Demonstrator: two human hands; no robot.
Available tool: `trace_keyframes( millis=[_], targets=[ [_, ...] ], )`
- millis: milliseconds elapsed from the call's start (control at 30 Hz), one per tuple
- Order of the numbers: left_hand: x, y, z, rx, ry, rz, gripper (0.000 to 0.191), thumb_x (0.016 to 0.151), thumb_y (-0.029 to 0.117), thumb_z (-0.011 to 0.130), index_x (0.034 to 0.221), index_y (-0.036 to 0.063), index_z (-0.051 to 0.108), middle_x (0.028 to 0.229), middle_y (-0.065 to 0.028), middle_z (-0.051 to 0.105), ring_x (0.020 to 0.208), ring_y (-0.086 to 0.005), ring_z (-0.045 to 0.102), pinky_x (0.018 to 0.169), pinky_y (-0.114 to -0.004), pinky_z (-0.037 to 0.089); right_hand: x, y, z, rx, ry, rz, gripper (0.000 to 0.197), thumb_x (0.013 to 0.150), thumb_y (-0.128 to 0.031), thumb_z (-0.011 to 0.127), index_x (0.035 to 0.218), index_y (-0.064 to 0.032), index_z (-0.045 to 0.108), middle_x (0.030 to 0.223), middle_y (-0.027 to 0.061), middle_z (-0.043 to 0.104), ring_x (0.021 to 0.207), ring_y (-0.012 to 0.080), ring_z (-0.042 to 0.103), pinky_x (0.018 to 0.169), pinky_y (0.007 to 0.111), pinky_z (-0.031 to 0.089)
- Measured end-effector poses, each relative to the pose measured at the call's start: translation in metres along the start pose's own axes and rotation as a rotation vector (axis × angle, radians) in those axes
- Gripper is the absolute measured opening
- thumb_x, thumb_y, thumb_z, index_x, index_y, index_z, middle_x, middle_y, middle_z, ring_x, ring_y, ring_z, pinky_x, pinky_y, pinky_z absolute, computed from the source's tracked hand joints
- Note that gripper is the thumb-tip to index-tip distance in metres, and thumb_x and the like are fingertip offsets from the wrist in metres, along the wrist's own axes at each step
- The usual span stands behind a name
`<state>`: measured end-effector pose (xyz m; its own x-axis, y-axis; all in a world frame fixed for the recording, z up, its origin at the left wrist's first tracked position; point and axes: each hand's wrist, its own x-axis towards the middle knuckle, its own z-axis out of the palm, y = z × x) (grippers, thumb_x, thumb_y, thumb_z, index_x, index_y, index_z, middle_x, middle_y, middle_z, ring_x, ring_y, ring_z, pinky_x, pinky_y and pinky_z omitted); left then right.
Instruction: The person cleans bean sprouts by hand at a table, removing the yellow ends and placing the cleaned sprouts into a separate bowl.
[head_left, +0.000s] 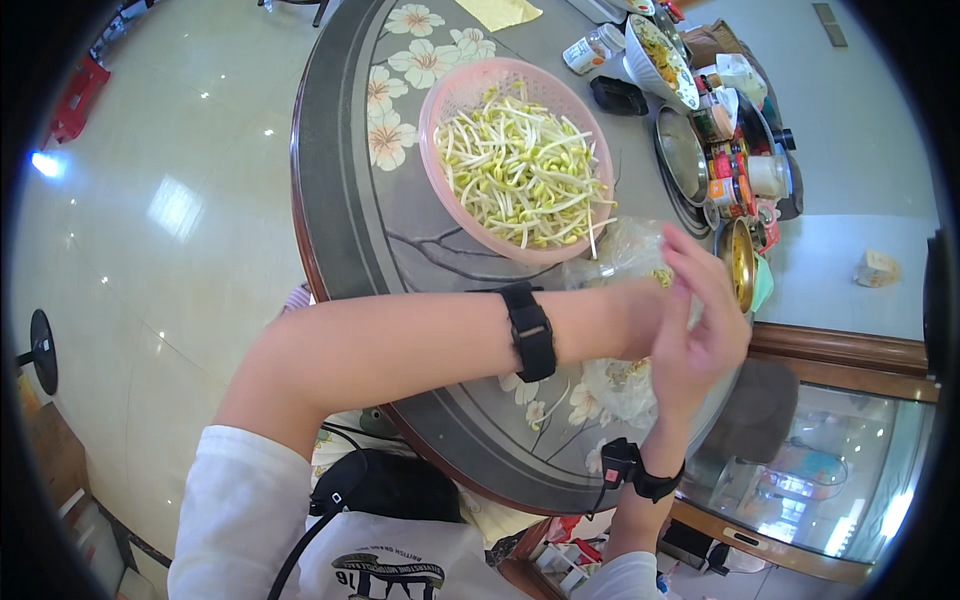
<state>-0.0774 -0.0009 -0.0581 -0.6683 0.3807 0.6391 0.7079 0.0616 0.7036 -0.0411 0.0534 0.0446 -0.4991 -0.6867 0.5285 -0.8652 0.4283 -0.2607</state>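
A pink perforated plastic basket (442, 196) full of soybean sprouts (525, 172) stands on the table in front of me. My left arm crosses below it. My left hand (646, 315) is blurred and mostly covered by my right hand, so its fingers cannot be made out. My right hand (701, 337) overlaps it, fingers raised and thumb apart, with nothing visible in its grasp. Behind and beneath the hands lies a clear plastic bag (626, 251) with a few sprouts showing. More crumpled clear plastic (626, 394) with bits in it sits nearer me, beside a loose sprout (553, 405).
The round table (341, 202) has a floral top. Along its right side are a food bowl (645, 56), a metal pan (682, 154), several jars (724, 191), a brass-coloured bowl (741, 266), a black tray (619, 96) and a white-capped bottle (594, 49). A glass-fronted cabinet (817, 465) stands right.
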Motion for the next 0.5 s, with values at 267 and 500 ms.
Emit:
trace_keyframes(
  millis=[267, 500],
  targets=[
    [0.008, 0.031, -0.054, -0.067, -0.12, -0.16, 0.015, 0.08, 0.005, 0.067, 0.093, -0.0015, 0.065, 0.083, -0.0166, 0.072, 0.075, -0.0298, 0.07, 0.066, -0.039, 0.053, -0.089, 0.04, -0.028, 0.13, 0.225, 0.213, 0.032, 0.081, 0.004, 0.078, 0.111, 0.0017, 0.068, 0.119, 0.0182, 0.064, 0.111, 0.0287, 0.063, 0.097, 0.039, 0.05],
    [0.012, 0.037, -0.029, -0.365, -0.282, -0.353, 0.009, 0.091, 0.005, 0.065, 0.096, -0.0024, 0.065, 0.077, -0.0058, 0.073, 0.07, -0.0053, 0.061, 0.062, -0.024, 0.048, -0.122, 0.053, -0.033, 0.162, 0.325, 0.143, 0.044, 0.071, 0.001, 0.087, 0.111, -0.0002, 0.069, 0.12, 0.0155, 0.063, 0.105, 0.0283, 0.064, 0.089, 0.037, 0.053]
  ],
)
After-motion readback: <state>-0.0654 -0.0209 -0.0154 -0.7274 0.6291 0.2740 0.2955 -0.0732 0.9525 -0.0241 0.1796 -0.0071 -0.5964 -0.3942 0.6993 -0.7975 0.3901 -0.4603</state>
